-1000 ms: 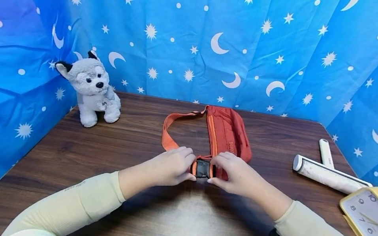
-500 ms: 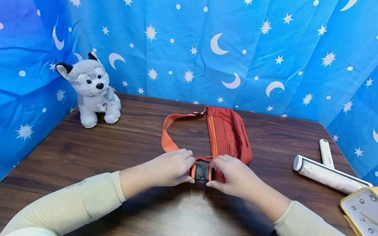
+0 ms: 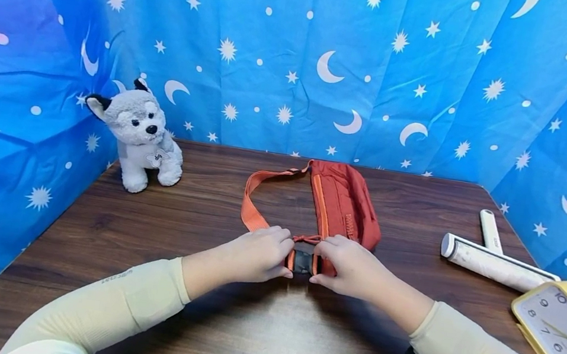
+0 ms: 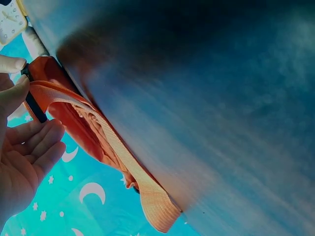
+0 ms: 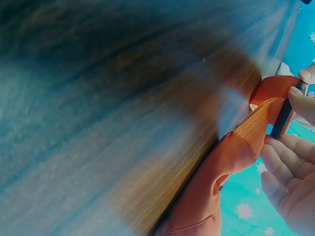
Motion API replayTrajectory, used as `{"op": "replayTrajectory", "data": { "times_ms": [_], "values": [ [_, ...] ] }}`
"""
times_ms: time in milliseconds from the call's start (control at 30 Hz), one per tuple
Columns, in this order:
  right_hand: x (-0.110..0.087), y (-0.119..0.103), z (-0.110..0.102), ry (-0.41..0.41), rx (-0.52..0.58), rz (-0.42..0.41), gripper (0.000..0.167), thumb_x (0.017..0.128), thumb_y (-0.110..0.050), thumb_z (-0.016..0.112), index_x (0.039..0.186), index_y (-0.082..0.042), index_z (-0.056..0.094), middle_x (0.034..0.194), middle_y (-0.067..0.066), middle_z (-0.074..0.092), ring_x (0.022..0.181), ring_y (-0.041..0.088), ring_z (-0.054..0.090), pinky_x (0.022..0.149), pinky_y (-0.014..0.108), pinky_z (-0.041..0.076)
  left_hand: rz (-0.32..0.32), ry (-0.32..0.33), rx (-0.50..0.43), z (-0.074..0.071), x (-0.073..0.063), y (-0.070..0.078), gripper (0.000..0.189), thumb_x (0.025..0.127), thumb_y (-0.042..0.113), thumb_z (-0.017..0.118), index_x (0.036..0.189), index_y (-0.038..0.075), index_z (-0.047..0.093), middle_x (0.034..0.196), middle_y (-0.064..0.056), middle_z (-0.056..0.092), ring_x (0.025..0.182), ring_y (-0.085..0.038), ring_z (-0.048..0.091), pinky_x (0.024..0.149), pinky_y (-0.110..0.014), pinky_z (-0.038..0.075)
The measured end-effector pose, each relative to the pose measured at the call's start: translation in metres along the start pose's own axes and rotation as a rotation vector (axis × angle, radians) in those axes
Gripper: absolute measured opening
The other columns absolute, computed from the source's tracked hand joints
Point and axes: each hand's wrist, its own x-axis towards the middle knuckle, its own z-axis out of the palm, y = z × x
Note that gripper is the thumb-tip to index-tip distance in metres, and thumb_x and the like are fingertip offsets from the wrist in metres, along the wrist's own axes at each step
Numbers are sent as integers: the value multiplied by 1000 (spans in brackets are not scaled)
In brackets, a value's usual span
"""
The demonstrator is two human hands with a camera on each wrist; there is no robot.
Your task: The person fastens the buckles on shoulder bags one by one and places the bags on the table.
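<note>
We pinch the black buckle [image 3: 304, 261] of the orange waist bag [image 3: 344, 206] w/ both hands: left hand [image 3: 257, 252] & right hand [image 3: 352, 266] on either end, strap [image 3: 254, 197] looped on table [image 3: 147, 231].

Waist bag [image 3: 345, 208]: rust red body, brighter orange zip line. Strap [image 3: 255, 198]: orange webbing, woven ribbing visible in the left wrist view. Buckle [image 3: 303, 261]: black, with orange edging. Sleeves [image 3: 139, 295]: pale cream. Table [image 3: 263, 330]: dark brown wood grain. Backdrop [image 3: 299, 53]: bright blue, printed with white moons, stars and dots. Plush husky [image 3: 142, 136]: grey and white, black ear tips. Clock [image 3: 561, 333]: yellow case, white face. Lint roller [image 3: 493, 261]: white.
</note>
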Motion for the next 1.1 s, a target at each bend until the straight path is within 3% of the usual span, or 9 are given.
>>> {"op": "replayTrajectory", "data": {
  "times_ms": [300, 667, 900, 1100],
  "values": [
    [1, 0, 3, 8, -66, -17, 38, 73, -35, 80, 93, -6, 65, 84, 1, 62, 75, 15, 52, 66, 32, 45, -11, -54, -1, 0, 2, 1, 37, 85, 40, 68, 90, 4, 60, 81, -2, 50, 69, -14, 47, 60, -26, 41],
    [3, -4, 10, -15, -152, -50, 36, 72, -37, 80, 83, -9, 60, 72, -5, 53, 67, 16, 48, 63, 32, 40, -82, -261, -49, 0, 10, 5, 34, 83, 40, 69, 89, 8, 59, 78, 2, 47, 68, -13, 45, 60, -25, 39],
    [5, -6, 12, 13, -194, -46, 37, 67, -39, 82, 79, -10, 62, 69, -4, 54, 65, 17, 48, 60, 31, 39, -112, -312, -47, 2, 12, 5, 32, 83, 38, 69, 91, 9, 59, 80, 1, 48, 71, -13, 46, 62, -27, 40],
    [7, -8, 13, -37, -196, -12, 36, 66, -40, 83, 78, -12, 64, 69, -5, 53, 64, 16, 46, 60, 30, 38, -124, -349, -57, 4, 13, 6, 34, 83, 41, 69, 91, 9, 59, 80, 2, 48, 70, -13, 45, 61, -26, 39]
  ]
}}
